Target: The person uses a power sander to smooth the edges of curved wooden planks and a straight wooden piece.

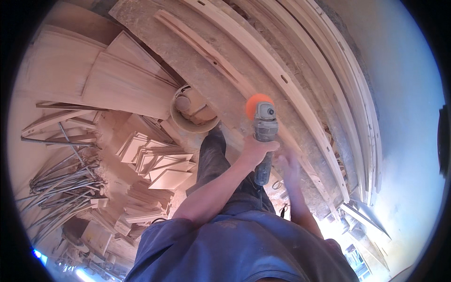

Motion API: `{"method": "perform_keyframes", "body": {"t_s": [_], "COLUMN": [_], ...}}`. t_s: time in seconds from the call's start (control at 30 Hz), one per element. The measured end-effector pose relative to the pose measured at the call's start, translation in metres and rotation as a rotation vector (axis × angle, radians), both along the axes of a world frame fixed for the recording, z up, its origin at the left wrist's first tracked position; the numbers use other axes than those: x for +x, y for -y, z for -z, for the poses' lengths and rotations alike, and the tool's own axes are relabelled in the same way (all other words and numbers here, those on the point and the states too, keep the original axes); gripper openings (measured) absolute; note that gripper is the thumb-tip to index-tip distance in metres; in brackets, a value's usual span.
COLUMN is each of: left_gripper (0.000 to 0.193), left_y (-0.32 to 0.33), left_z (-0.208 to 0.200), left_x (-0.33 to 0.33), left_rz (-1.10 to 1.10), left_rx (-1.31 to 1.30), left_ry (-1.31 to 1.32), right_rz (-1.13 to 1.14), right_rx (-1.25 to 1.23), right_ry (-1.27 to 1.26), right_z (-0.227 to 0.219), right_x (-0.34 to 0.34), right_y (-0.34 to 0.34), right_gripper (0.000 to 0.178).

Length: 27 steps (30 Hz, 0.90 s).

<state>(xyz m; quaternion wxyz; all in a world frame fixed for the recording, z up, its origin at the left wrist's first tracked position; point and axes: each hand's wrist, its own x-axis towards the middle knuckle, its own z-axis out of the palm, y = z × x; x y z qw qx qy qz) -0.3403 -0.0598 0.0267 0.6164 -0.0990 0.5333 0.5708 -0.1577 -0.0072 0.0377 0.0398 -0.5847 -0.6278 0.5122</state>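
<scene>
My left hand (257, 151) is wrapped round the body of a grey angle grinder (266, 126), whose handle end points back toward my body. At the grinder's far end is a round orange disc (255, 106), over a long narrow wooden strip (225, 70) on the workbench. My right hand (290, 168) is just right of the grinder, apart from it and smeared by motion, so its fingers cannot be made out. Beyond the strip, a longer wooden rail (263, 56) with slots cut in it lies along the bench.
The dusty workbench (188, 51) runs from far left to near right. More long rails (324, 70) lie along the wall (404, 117). Left of the bench are a round tub (177, 118), large boards (122, 80), stacked small panels (157, 160) and a heap of metal bars (66, 188).
</scene>
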Motion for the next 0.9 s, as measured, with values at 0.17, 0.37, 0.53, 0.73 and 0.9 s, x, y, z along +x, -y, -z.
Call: {"method": "perform_keyframes", "body": {"t_s": [0.17, 0.37, 0.53, 0.73, 0.9], "left_gripper": [0.022, 0.018, 0.013, 0.012, 0.014], "left_y": [-0.012, -0.017, -0.035, -0.048, -0.039], "left_z": [0.01, 0.023, 0.039, 0.014, 0.021], "left_x": [-0.02, -0.123, -0.253, -0.391, -0.403], "left_rz": [0.087, -0.155, -0.242, -0.337, -0.35], "left_rx": [-0.051, 0.0, 0.074, 0.127, 0.147], "left_ry": [-0.113, -0.023, -0.05, -0.094, -0.079], "right_rz": [0.303, 0.103, -0.072, -0.351, -0.254], "right_rx": [-0.654, -0.645, -0.643, -0.459, -0.661], "right_ry": [-0.572, -0.459, -0.615, -0.75, -0.606], "right_z": [0.004, 0.005, 0.044, 0.035, 0.025], "right_x": [-0.063, -0.183, -0.317, -0.468, -0.476], "right_y": [0.024, -0.008, -0.043, -0.066, -0.06], "right_gripper": [0.042, 0.038, 0.043, 0.036, 0.038]}}
